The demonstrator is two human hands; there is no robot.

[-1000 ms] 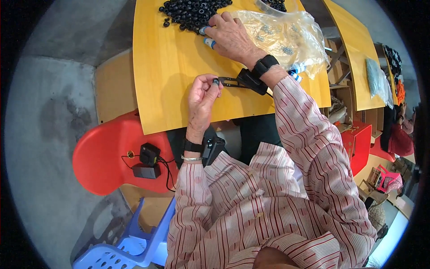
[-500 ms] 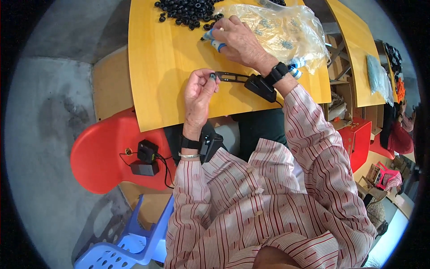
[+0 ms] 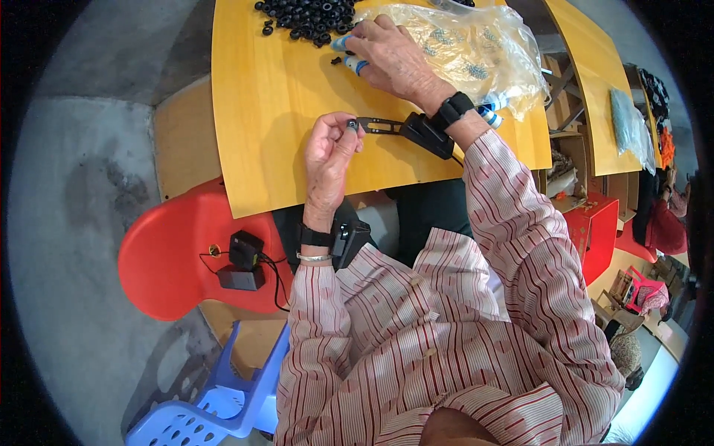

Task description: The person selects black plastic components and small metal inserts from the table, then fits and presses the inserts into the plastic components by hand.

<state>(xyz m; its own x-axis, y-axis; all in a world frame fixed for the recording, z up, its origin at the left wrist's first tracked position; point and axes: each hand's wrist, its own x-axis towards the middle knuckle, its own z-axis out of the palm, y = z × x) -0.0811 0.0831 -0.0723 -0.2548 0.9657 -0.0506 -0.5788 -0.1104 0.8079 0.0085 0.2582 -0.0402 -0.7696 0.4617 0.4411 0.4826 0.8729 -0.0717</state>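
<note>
My left hand [image 3: 327,160] is raised over the front part of the yellow table [image 3: 275,149]. Its thumb and forefinger pinch a small black ring-like piece [image 3: 352,124], partly hidden by the fingers. Farther forward, my right hand [image 3: 390,56] hovers palm down, its thumb and forefinger apart and wrapped in blue-and-white tape. A tiny black piece [image 3: 336,61] is by those fingertips, just apart from them. Beyond lies a heap of small black rings [image 3: 312,18]. A slotted black bracket [image 3: 383,126] with a black box [image 3: 426,135] sits below my right wrist, its tip beside my left fingertips.
A clear plastic bag [image 3: 476,52] with small metallic pieces lies right of my right hand. Blue-and-white rolls [image 3: 491,111] rest by its near edge. A red chair [image 3: 167,253] holding black boxes and cables stands at left, with a blue plastic stool [image 3: 216,405] below it.
My right thumb and forefinger have spread apart, leaving the tiny black piece by itself. The right wrist and its bracket have shifted slightly left. My left hand has hardly moved.
</note>
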